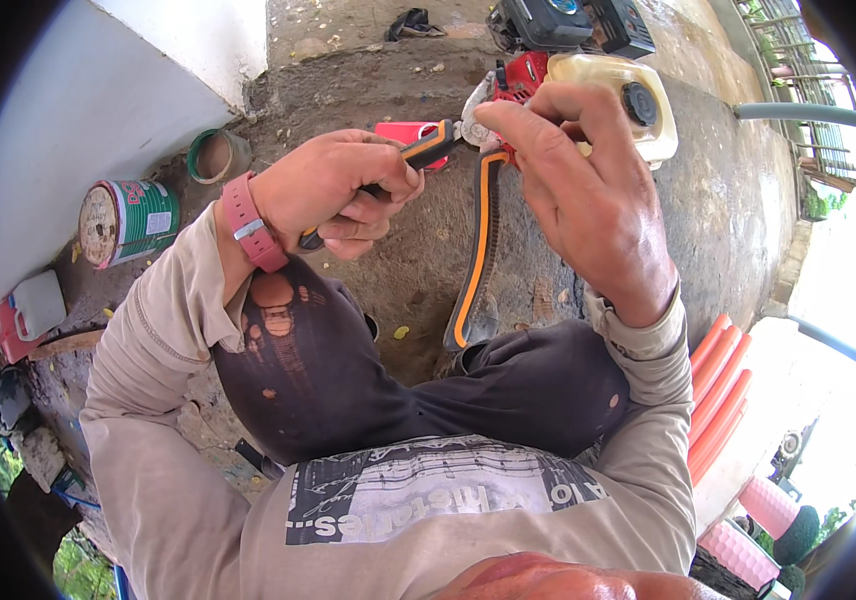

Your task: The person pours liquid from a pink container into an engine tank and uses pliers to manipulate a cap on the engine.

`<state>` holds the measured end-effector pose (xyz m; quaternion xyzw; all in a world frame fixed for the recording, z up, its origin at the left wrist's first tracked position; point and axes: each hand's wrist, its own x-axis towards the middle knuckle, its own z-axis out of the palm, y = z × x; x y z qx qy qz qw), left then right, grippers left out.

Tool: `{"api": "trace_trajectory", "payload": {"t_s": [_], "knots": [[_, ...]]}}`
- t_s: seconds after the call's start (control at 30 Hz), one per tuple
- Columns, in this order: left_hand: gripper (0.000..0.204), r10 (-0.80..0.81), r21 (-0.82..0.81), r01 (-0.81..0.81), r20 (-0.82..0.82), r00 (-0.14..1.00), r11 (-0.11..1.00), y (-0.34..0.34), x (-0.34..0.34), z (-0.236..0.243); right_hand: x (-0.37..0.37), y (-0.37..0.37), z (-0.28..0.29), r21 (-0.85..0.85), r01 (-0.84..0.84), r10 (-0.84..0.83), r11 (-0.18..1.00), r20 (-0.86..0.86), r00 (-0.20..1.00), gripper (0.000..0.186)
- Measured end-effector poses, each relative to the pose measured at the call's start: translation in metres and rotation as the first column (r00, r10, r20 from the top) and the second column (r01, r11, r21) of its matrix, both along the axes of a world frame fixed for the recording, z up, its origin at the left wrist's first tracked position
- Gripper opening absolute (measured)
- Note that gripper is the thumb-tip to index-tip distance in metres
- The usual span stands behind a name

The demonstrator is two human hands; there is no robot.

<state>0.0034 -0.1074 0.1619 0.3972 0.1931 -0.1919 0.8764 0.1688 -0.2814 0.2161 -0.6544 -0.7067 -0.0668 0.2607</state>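
Note:
Large pliers with black-and-orange handles (pixel 479 255) are spread wide above the ground in front of me. My left hand (pixel 353 190) is wrapped round one handle, whose end pokes out below the fingers. The other handle hangs free toward my knees. My right hand (pixel 598 180) is closed, its fingertips against a pale grey metal-looking part (pixel 476 108) at the pliers' head. Whatever it pinches is mostly hidden by the fingers. Just behind stands a small red engine (pixel 523 78) with a cream fuel tank (pixel 598 72) and a black cap (pixel 639 103).
A red object (pixel 406 131) lies behind the left hand. Paint can (pixel 153 222) and green-rimmed pot (pixel 218 157) stand by the white wall at left. Another dark machine (pixel 548 25) sits beyond the engine. Orange-red tubes (pixel 718 390) lie at right.

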Motion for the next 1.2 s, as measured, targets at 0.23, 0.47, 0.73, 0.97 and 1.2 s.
{"api": "trace_trajectory", "payload": {"t_s": [0.23, 0.47, 0.73, 0.97, 1.2], "knots": [[0.015, 0.001, 0.012, -0.002, 0.006, 1.0, 1.0, -0.001, 0.001, 0.0, 0.001, -0.002, 0.003, 0.009, 0.013, -0.013, 1.0, -0.017, 1.0, 0.046], [0.013, 0.001, 0.025, -0.001, 0.0, 1.0, 1.0, -0.002, 0.003, -0.001, 0.0, -0.003, 0.005, 0.011, 0.031, -0.031, 0.999, -0.057, 0.998, 0.045], [0.017, -0.065, 0.441, 0.072, -0.031, 0.997, 0.895, -0.012, 0.003, 0.01, 0.001, 0.004, -0.005, -0.014, -0.05, 0.049, 0.999, -0.025, 0.998, 0.039], [0.023, -0.18, 0.713, 0.105, 0.031, 0.983, 0.693, -0.012, 0.005, 0.007, -0.001, 0.001, -0.002, -0.124, -0.034, 0.027, 0.992, -0.058, 0.998, 0.034], [0.026, -0.128, 0.697, 0.092, 0.0, 0.992, 0.711, -0.018, 0.008, 0.012, 0.0, 0.002, -0.003, -0.117, -0.032, 0.026, 0.993, -0.058, 0.998, 0.036]]}}
